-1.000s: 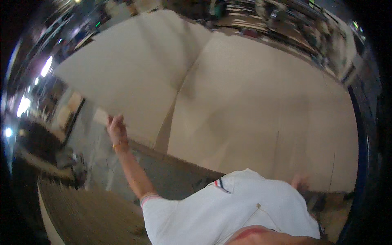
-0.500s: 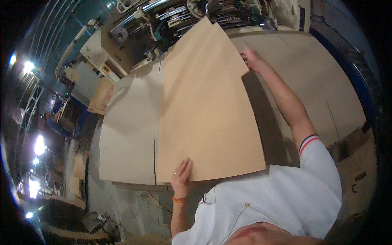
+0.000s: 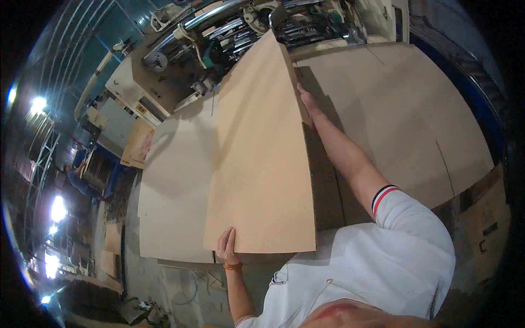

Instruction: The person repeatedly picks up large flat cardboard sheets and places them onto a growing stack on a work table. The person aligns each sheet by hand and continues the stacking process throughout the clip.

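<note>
Two hands of ours hold one large cardboard sheet [image 3: 257, 158], lifted at a tilt above a flat stack of cardboard sheets [image 3: 169, 197] that spreads out to our left. We see its far corner rise toward the machine [image 3: 219, 33] of rollers and metal tubes, close to it, while its near edge ends just ahead of our chest. To the right, another broad stack of cardboard [image 3: 410, 115] lies flat, and a narrow shadowed gap runs between it and the raised sheet's right edge. Grey concrete floor [image 3: 180, 290] shows below the left stack, with loose cardboard pieces [image 3: 112, 240] on it. Our left hand [image 3: 227, 247] grips the sheet's near lower edge, fingers spread flat over the top face. Our right hand [image 3: 306, 99], arm stretched forward, closes on the right edge well up the sheet; we cannot tell how its fingers lie beneath. The sheet is plain brown, matte and smooth, with straight cut edges and a corrugated layer showing along its right edge.
</note>
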{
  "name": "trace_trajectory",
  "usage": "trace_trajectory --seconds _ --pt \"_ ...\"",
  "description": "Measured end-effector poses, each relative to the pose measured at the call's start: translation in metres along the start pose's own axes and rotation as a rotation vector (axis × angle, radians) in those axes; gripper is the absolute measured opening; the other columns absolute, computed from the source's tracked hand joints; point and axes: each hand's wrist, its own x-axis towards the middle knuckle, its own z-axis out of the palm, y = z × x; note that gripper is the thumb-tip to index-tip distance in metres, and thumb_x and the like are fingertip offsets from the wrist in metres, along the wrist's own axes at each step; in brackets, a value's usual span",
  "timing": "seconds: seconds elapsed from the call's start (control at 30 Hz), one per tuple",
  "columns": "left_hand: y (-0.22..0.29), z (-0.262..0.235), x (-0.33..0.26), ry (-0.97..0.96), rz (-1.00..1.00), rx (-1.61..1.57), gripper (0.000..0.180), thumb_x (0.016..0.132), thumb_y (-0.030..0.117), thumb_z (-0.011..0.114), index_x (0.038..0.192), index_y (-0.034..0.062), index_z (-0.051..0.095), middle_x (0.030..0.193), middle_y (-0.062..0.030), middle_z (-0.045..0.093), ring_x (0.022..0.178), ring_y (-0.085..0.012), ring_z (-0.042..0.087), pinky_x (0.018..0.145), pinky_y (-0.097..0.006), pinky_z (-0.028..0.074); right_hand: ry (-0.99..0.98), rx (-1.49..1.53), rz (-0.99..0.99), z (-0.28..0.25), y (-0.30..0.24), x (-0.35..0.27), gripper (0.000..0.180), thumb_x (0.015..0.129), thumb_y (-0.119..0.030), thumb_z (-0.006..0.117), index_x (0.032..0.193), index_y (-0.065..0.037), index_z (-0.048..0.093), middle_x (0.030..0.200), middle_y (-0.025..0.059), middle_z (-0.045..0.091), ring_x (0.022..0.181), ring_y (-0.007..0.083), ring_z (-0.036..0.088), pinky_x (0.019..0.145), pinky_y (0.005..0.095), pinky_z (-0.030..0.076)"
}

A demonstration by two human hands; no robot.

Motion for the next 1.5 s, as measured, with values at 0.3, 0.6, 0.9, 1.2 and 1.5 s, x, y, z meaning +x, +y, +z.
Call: trace_trajectory --seconds 0.3,0.6,0.9,1.2,1.5 --pt "0.007 -0.043 0.082 0.164 0.015 0.019 0.036 0.087 0.027 0.066 0.109 -0.0018 0.066 0.102 -0.0151 0.070 0.094 -0.0293 0.066 0.087 -0.039 0.049 0.676 -1.081 -0.021 -0.223 -0.096 -0.238 0.039 0.093 -0.038 0.053 0.116 -0.008 0.064 0.109 0.0087 0.066 0.100 0.0192 0.062 0.088 0.0350 0.048" --pt "-0.116 -0.075 0.198 0.535 0.134 0.360 0.018 0.085 0.015 0.069 0.090 -0.0013 0.072 0.090 -0.0125 0.072 0.074 -0.0238 0.066 0.064 -0.033 0.051 1.959 -0.627 -0.187 -0.469 -0.188 -0.621 0.057 0.091 -0.041 0.055 0.135 -0.006 0.042 0.131 0.0133 0.045 0.116 0.0285 0.048 0.096 0.0419 0.041" --pt "-0.211 -0.041 0.072 0.190 -0.423 0.484 0.018 0.088 0.013 0.064 0.096 -0.0018 0.070 0.087 -0.0145 0.071 0.067 -0.0236 0.064 0.058 -0.032 0.048 1.566 -0.047 -0.307 -0.441 -0.214 -0.640 0.071 0.094 -0.043 0.052 0.147 -0.005 0.026 0.149 0.0135 0.030 0.131 0.0313 0.038 0.104 0.0468 0.037" --pt "-0.191 -0.051 0.050 0.064 -0.562 0.566 0.023 0.088 0.018 0.065 0.096 -0.0033 0.070 0.082 -0.0158 0.071 0.061 -0.0231 0.061 0.057 -0.035 0.049 1.392 -0.305 -0.808 -0.369 -0.252 -0.630 0.050 0.099 -0.031 0.045 0.134 0.004 0.045 0.139 0.0156 0.045 0.126 0.0283 0.045 0.106 0.0425 0.038" --pt "-0.155 -0.030 0.081 0.038 -0.526 0.192 0.031 0.086 0.019 0.068 0.107 -0.0039 0.066 0.103 -0.0119 0.068 0.092 -0.0185 0.062 0.080 -0.033 0.050 1.362 -0.775 -0.998 -0.165 -0.219 -0.525 0.038 0.087 -0.018 0.069 0.116 0.004 0.057 0.116 0.0145 0.062 0.093 0.0246 0.062 0.085 0.0415 0.052"
